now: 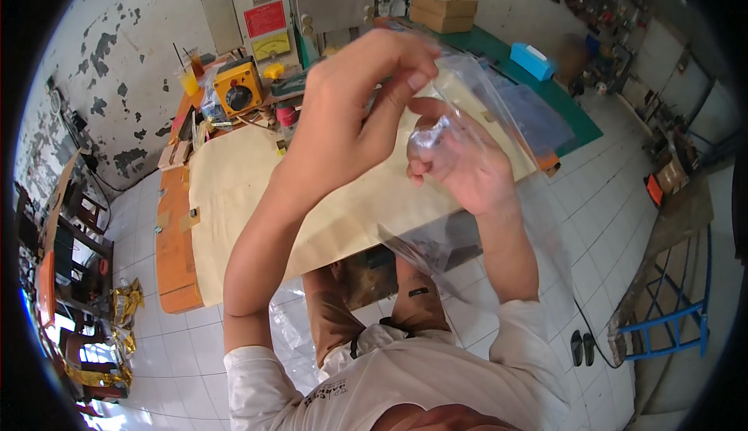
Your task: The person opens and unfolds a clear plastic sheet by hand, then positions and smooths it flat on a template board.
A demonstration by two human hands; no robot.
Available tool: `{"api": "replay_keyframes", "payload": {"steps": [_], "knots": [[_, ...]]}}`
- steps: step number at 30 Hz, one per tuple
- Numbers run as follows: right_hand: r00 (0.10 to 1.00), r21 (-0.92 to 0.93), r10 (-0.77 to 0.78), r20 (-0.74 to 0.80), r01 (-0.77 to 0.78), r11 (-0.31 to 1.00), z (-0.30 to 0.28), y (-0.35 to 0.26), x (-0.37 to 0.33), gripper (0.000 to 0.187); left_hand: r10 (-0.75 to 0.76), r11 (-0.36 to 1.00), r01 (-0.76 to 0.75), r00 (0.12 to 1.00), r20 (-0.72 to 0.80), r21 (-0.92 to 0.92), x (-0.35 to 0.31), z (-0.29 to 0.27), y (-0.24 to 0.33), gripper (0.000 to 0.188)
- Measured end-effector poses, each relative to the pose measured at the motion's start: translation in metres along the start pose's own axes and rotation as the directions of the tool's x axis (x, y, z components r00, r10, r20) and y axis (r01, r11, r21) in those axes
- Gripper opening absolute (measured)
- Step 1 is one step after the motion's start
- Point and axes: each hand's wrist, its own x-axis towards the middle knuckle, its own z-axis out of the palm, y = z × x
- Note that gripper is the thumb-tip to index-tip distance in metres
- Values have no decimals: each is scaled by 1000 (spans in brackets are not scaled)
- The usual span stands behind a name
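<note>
We've got the clear plastic up over the paper on the table, our left hand pinching it, probably so it doesn't slip. Our right hand sits half-curled behind or inside it, likely supporting the loose part; can't tell if it's gripping.

Left hand and right hand raised, near each other.
The left forearm rises steeply; its wrist bends rightward, thumb and fingertips drawn together in a pinch. The right forearm stands almost upright, palm partly turned into view, fingers curled; whether their tips meet is unclear.
</note>
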Motion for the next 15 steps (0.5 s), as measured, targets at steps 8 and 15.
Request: {"api": "replay_keyframes", "payload": {"steps": [8,15], "knots": [[970,-116,243,16,-240,964,-16,12,-35,64,2,991,25,980,-197,131,20,-42,-8,9],[977,216,185,104,-203,955,-61,18,-65,89,-138,955,171,979,-149,242,24,-113,-15,15]]}}
